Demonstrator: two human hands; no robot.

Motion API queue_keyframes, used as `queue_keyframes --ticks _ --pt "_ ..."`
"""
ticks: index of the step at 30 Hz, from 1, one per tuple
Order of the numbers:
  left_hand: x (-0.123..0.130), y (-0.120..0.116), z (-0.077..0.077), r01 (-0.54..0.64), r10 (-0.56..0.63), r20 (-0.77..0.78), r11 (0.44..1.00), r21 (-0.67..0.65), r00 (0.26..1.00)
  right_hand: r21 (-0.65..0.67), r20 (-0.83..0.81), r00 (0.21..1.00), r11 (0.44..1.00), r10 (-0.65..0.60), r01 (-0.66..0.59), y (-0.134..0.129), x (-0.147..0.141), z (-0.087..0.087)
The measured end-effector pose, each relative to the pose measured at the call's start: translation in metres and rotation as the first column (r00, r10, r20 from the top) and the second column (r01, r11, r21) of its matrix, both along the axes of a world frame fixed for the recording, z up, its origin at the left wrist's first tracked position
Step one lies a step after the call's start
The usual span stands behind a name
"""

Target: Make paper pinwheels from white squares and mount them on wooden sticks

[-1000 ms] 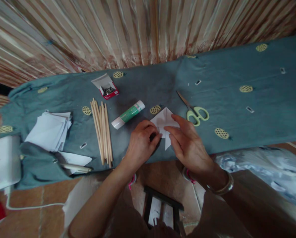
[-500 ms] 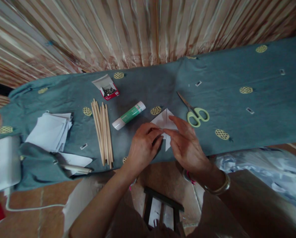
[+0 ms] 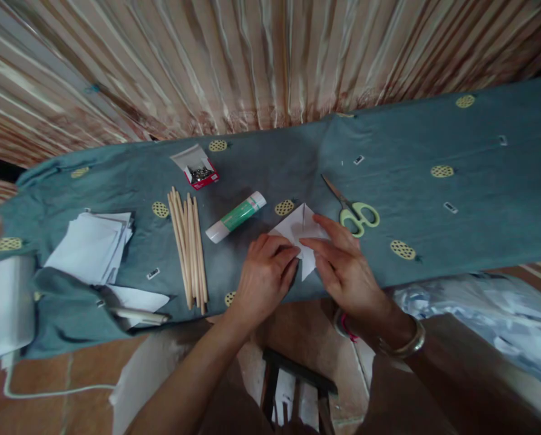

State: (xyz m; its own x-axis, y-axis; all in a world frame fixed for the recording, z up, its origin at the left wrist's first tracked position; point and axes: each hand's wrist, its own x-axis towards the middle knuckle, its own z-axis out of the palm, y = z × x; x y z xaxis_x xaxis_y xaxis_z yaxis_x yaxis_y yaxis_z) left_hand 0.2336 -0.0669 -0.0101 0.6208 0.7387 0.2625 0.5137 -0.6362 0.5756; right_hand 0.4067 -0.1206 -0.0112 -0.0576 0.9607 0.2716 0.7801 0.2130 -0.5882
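Note:
A folded sheet of white paper (image 3: pixel 297 222) with creases lies on the cloth between my hands, one corner pointing away from me and a narrow flap pointing towards me. My left hand (image 3: pixel 266 272) is closed in a pinch at the paper's near left part, thumb against forefinger. From the other side, my right hand (image 3: pixel 349 266) touches the paper with its fingers stretched and apart. Fingers cover part of the folds. Green-handled scissors (image 3: pixel 352 211) lie just beyond my right hand, blades spread slightly. Left of the paper rests a green and white glue stick (image 3: pixel 236 217).
Several wooden sticks (image 3: pixel 188 248) lie in a bundle at left, below a red and white box (image 3: pixel 202 175) of small metal pieces. Further left are stacked papers (image 3: pixel 86 244) and a white device (image 3: pixel 7 308) with a cable. A green pineapple-print cloth (image 3: pixel 388 157) covers the table.
My right fingertips have shifted slightly on the paper, and more of its flap shows. My left hand keeps its pinch. The whole view has tilted up a little.

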Motion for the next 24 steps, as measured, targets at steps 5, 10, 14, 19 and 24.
queue_keyframes --ticks 5,10,14,19,24 --pt "0.0 0.0 0.001 0.016 -0.016 0.005 1.0 0.016 1.0 0.017 -0.029 0.993 0.994 -0.111 0.111 0.002 0.009 0.004" --pt "0.0 0.0 0.001 0.018 -0.018 0.011 1.0 0.022 1.0 0.001 0.033 0.993 0.993 -0.115 0.115 0.003 0.012 0.006" --pt "0.0 -0.001 0.0 0.02 -0.021 0.024 0.999 0.046 0.999 0.0 0.025 0.992 0.992 -0.126 0.126 0.002 0.014 0.009" --pt "-0.001 -0.003 0.003 0.011 -0.012 0.025 0.998 0.059 1.0 -0.023 0.001 0.989 0.989 -0.148 0.148 -0.003 0.015 0.011" --pt "-0.003 -0.009 0.004 0.021 -0.02 -0.005 0.995 0.093 1.0 -0.039 -0.002 0.991 0.99 -0.135 0.135 -0.01 0.013 0.013"
